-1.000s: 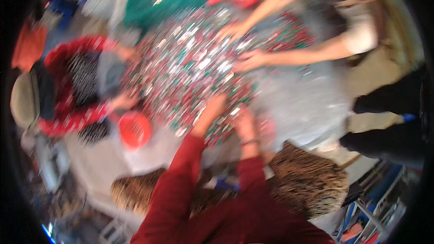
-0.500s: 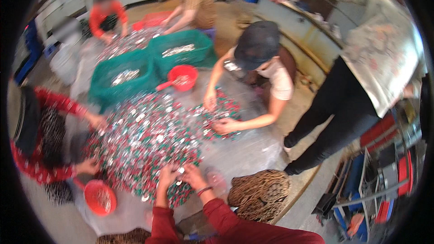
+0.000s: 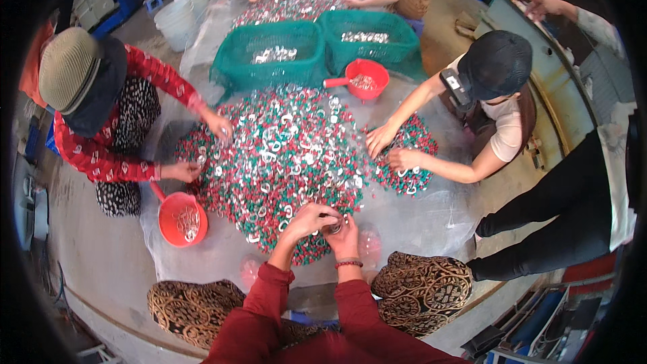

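A broad pile of small red and green pellets mixed with white and silvery ring-shaped pieces (image 3: 276, 155) lies on a plastic sheet (image 3: 222, 261). At the pile's near edge my two hands meet. My left hand (image 3: 309, 222) is closed, its fingertips pinched over the right palm. Half curled, my right hand (image 3: 346, 241) cups a small silvery ring-shaped piece (image 3: 334, 227) that both hands hold; the fingers partly hide it. A beaded bracelet (image 3: 348, 263) is on my right wrist.
A person in red sleeves (image 3: 162, 71) sorts at the left, beside a red ladle (image 3: 180, 221). Opposite, a person in a black cap (image 3: 499, 64) works a smaller heap. Beyond stand green baskets (image 3: 232, 64) and another red ladle (image 3: 367, 81). Someone stands at right in black trousers (image 3: 539, 216).
The view has swung, so the pile and people sit differently in it. My hands stay together at the pile's near edge, the left now over the right. The left-hand worker's arms remain over the pile.
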A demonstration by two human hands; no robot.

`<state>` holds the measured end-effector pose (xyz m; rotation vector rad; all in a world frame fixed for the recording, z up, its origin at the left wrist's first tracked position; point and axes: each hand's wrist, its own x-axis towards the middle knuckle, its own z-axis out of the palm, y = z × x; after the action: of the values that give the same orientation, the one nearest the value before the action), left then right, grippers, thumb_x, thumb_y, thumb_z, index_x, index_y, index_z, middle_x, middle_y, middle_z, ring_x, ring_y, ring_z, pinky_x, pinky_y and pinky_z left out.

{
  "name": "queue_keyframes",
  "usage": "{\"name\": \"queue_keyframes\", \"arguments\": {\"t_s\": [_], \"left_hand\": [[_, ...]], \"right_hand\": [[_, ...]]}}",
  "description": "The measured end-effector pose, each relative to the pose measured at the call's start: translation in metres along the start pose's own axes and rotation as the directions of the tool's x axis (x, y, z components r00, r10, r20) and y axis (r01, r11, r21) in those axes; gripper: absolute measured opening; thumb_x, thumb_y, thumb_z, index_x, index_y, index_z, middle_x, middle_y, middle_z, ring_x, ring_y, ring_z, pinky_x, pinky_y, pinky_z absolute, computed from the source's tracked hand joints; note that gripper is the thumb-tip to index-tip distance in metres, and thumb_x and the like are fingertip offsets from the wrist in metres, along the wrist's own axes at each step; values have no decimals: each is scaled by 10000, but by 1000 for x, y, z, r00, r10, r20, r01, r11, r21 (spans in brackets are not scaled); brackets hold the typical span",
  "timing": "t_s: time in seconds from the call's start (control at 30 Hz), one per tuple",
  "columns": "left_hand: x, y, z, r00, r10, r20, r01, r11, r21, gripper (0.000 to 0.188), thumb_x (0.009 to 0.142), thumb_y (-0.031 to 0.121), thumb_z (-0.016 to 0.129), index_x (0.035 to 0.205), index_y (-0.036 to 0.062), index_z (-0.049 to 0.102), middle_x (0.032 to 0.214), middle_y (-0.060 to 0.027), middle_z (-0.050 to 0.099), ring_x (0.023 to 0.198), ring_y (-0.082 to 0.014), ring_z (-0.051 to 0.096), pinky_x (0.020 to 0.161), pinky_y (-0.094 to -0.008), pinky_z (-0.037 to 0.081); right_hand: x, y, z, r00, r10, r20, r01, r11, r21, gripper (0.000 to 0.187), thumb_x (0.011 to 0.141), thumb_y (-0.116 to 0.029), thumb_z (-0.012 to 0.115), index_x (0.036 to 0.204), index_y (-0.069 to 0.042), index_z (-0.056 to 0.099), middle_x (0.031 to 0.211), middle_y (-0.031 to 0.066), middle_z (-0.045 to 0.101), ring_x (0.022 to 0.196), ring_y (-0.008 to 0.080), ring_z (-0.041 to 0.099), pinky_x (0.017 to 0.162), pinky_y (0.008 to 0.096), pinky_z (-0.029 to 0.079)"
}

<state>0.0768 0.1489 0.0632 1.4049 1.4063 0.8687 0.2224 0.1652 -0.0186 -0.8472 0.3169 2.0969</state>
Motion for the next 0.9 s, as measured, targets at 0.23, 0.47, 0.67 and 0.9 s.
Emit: {"name": "queue_keyframes", "arguments": {"t_s": [0.23, 0.47, 0.67, 0.9], "left_hand": [[6, 7, -21, 945, -136, -299, 166, 983, 78, 236, 803, 187, 626, 994, 56, 670, 911, -164, 658, 810, -283, 645, 733, -363, 494], [69, -55, -33, 942, -108, -319, 240, 880, 410, 188, 792, 128, 625, 953, 37, 665, 860, -147, 661, 774, -279, 645, 709, -359, 490], [154, -75, 31, 983, 24, -179, 64, 881, 469, 206, 738, 46, 614, 938, 48, 665, 893, -189, 637, 903, -347, 602, 801, -417, 480], [194, -96, 89, 975, 219, 22, -156, 616, 772, 353, 704, 63, 611, 1055, 107, 611, 1070, -85, 573, 1051, -289, 502, 901, -372, 429]], "right_hand": [[-7, -6, 10, 992, -20, 121, 1, 988, 155, 224, 925, -181, 467, 1039, -16, 567, 952, 98, 565, 737, 158, 502, 577, 251, 429], [26, -28, -49, 933, -54, 355, -120, 885, 450, 302, 920, -70, 433, 1214, -35, 493, 927, 109, 554, 615, 124, 396, 403, 173, 329], [22, -16, -24, 984, -72, 162, 41, 982, 185, 372, 910, -159, 517, 1270, -108, 441, 949, 56, 550, 777, 159, 527, 531, 231, 423], [26, -18, -29, 998, -46, 47, 39, 989, 143, 300, 909, -201, 535, 1185, -89, 502, 873, 28, 568, 654, 132, 513, 445, 199, 385]]}}
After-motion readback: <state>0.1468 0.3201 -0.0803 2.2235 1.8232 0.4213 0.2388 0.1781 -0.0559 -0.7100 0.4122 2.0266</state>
